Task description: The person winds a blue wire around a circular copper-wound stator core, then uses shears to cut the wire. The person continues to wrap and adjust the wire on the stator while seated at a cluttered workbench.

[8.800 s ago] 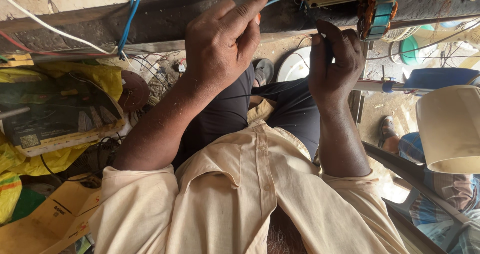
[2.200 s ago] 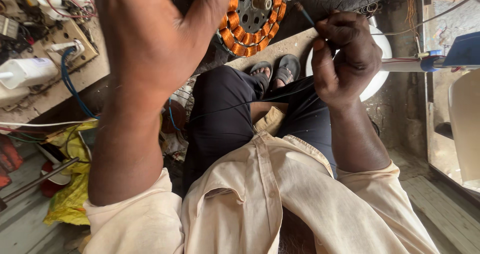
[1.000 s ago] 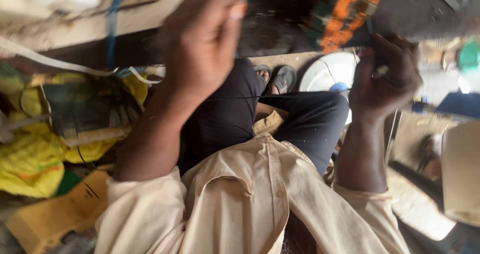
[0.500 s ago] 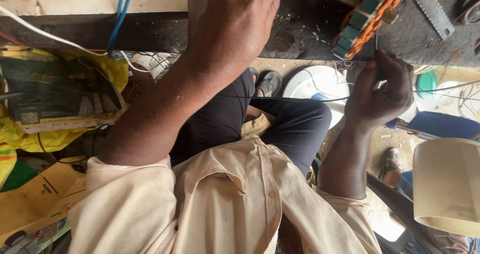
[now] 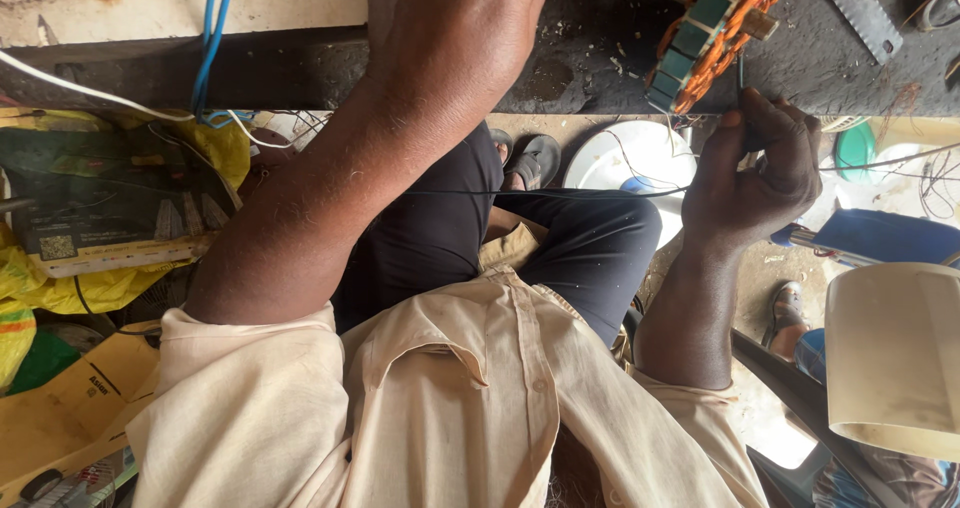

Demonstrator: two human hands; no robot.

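sharp, even daylight, soft shadows

Orange-wound stator [image 5: 712,30], blue wires [image 5: 210,43]

Right hand [image 5: 755,173] pinching thin wire [image 5: 560,192]

Cream button-up shirt [image 5: 470,398] w/ open collar & front placket, a bit stained; short sleeves end just above the elbows. Dark navy/black trousers [image 5: 560,248], legs folded. Dark sandals [image 5: 535,158] on the feet. Forearms bare, some hair; both hands [image 5: 750,168] bare, no gloves, rings or watch seen
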